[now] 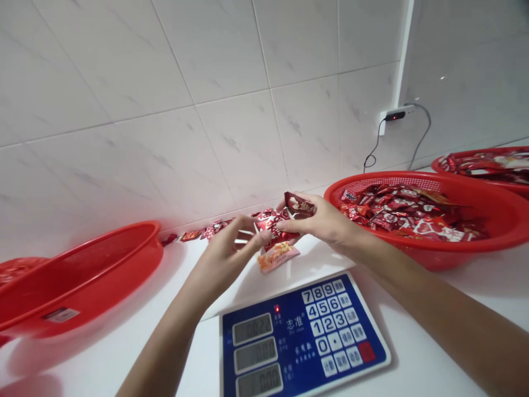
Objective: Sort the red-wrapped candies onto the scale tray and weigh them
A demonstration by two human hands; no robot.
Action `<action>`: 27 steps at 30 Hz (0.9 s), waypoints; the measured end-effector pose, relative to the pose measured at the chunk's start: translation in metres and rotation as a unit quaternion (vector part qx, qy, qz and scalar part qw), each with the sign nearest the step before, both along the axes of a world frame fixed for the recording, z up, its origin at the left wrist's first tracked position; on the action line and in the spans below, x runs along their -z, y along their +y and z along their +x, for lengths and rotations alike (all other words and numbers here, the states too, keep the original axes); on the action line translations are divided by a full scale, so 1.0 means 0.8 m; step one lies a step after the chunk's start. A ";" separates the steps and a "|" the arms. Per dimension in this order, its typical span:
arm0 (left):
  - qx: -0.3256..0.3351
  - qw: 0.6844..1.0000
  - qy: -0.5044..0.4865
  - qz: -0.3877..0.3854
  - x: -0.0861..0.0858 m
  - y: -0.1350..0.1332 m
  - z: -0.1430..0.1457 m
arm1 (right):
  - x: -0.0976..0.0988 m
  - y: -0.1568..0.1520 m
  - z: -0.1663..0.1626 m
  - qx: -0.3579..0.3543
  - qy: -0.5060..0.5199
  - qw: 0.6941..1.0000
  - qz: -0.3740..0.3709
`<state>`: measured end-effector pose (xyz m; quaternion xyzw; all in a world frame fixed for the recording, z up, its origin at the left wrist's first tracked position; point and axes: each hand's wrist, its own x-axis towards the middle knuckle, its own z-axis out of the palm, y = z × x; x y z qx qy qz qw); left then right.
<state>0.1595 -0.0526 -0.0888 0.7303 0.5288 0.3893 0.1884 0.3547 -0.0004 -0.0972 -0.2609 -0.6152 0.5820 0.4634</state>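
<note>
Over the white scale pan (243, 289), both of my hands are closed around a small bunch of shiny red wrapped candies (270, 221). My left hand (237, 240) has its thumb and fingertips at the bunch's left side. From the right, my right hand (318, 220) presses its thumb across the red wrappers, with a dark red candy packet (300, 205) poking up between its fingers. An orange and pink candy packet (278, 256) lies on the pan just below. In front is the scale's blue keypad panel (297, 331), its display digits hard to read.
A red colander (508, 220) full of wrapped candies stands at right, with another red basket (438, 164) behind it. At left is a large red basket (111, 270). Loose candies (212, 229) lie along the tiled wall. A plug with cables (395, 116) sits at the wall.
</note>
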 end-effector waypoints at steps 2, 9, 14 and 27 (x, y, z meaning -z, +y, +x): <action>0.027 0.998 -0.018 -0.058 0.006 0.003 0.003 | 0.000 -0.002 -0.001 -0.004 -0.004 1.000 0.027; 0.056 0.989 -0.124 -0.052 0.012 0.007 0.007 | 0.001 -0.006 -0.002 -0.005 -0.011 0.999 0.047; 0.051 0.983 -0.172 -0.047 0.000 0.001 0.003 | 0.000 0.001 0.006 -0.063 -0.081 0.993 0.056; 0.041 0.997 -0.048 -0.045 -0.001 -0.001 0.000 | 0.003 -0.005 -0.004 -0.090 -0.012 0.995 0.036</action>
